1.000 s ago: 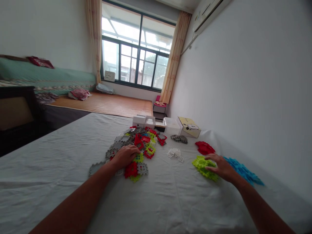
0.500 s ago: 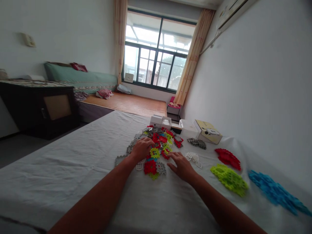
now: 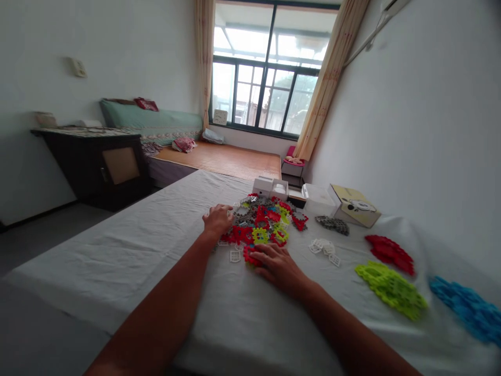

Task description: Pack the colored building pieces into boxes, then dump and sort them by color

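A mixed pile of plastic building pieces (image 3: 260,215) in red, yellow-green, grey and white lies on the cloth-covered table. My left hand (image 3: 218,216) is at the pile's left edge, its fingers loosely bent and apart, with no held piece visible. My right hand (image 3: 279,266) lies with outstretched fingers over a red piece (image 3: 249,255) at the pile's near end, touching it. A white window-shaped piece (image 3: 235,256) sits to the left of that red piece. Near the middle is a yellow-green square frame piece (image 3: 260,236). Whatever is under my right palm is hidden.
Sorted heaps lie on the right: white pieces (image 3: 324,248), grey pieces (image 3: 332,224), red pieces (image 3: 390,253), yellow-green pieces (image 3: 391,290) and blue pieces (image 3: 467,308). Behind the pile stand a clear plastic box (image 3: 319,198), a yellow-topped box (image 3: 355,205) and small white boxes (image 3: 263,186).
My left hand has moved off the pile's middle to its left edge. My right hand has shifted left onto the near red piece, covering the grey piece beside it. The view has turned slightly.
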Demonstrator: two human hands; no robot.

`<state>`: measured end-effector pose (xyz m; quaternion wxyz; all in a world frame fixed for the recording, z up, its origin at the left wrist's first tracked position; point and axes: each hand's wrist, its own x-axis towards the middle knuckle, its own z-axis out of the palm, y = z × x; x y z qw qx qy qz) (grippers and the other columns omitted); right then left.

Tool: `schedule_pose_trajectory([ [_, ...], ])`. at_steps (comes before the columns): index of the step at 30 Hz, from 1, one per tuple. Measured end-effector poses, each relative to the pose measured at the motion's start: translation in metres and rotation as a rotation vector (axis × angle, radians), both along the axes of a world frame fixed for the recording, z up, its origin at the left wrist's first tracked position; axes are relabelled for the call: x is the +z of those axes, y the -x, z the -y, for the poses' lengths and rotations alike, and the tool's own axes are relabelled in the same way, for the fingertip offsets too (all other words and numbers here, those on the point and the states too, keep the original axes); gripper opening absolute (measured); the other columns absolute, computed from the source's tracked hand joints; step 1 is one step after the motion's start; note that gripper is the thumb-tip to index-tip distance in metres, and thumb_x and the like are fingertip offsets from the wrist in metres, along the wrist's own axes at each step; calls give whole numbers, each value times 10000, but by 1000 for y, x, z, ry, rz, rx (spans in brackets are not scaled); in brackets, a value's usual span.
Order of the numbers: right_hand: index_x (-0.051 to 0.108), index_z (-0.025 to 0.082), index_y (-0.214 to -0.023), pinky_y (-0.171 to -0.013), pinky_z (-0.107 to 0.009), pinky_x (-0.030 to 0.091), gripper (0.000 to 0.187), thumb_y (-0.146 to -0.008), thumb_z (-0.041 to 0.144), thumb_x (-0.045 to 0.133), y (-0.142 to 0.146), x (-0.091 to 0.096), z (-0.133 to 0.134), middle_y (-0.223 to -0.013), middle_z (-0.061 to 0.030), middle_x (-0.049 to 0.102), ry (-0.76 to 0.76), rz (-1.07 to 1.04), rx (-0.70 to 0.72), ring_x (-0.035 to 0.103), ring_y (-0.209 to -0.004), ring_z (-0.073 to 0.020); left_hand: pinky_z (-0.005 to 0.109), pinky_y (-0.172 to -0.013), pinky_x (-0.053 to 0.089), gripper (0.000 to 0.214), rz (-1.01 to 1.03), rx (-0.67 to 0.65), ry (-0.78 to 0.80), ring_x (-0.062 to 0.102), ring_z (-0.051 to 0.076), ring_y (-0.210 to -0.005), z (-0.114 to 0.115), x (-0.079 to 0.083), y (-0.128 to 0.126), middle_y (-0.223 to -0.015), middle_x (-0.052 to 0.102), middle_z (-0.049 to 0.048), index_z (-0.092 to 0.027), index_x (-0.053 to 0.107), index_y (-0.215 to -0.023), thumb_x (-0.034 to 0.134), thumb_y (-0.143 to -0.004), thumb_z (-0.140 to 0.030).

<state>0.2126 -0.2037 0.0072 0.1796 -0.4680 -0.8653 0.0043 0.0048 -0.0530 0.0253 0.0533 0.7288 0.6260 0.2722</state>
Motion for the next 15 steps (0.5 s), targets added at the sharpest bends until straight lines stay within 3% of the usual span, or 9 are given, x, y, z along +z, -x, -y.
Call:
schedule_pose_trajectory([
  [6,624,302,-1095,-891,-398,426,253,-910,373,467,-28,-10,-8,-1138,-31,652,-94,-151,-140,520,-1122,-233,540,-929,373,303,33,40,97,512,325,-1118,-7,-16,3,-1195,615,90,-260,655,-1059,461,-852,-364],
  [10,645,278,-1019,-930,-410,404,222,-906,341,465,-35,-10,-11,-1086,-34,671,-176,-241,-170,516,-1137,-234,407,-960,394,292,42,-47,64,543,249,-1101,-6,-22,-8,-1160,646,46,-272,658,-1059,458,-870,-367],
  [13,655,284,-983,-949,-415,394,206,-898,353,481,-35,-8,-12,-1092,-21,670,-213,-291,-172,512,-1143,-234,287,-928,425,319,53,-120,23,568,190,-1074,-2,-19,-14,-1142,656,36,-250,647,-1092,420,-902,-369],
  [15,658,285,-975,-953,-421,395,211,-898,367,479,-37,-8,-14,-1096,-23,668,-227,-339,-168,522,-1125,-236,274,-939,417,343,51,-125,-9,561,183,-1088,0,-14,-16,-1166,642,45,-234,631,-1120,392,-918,-372],
])
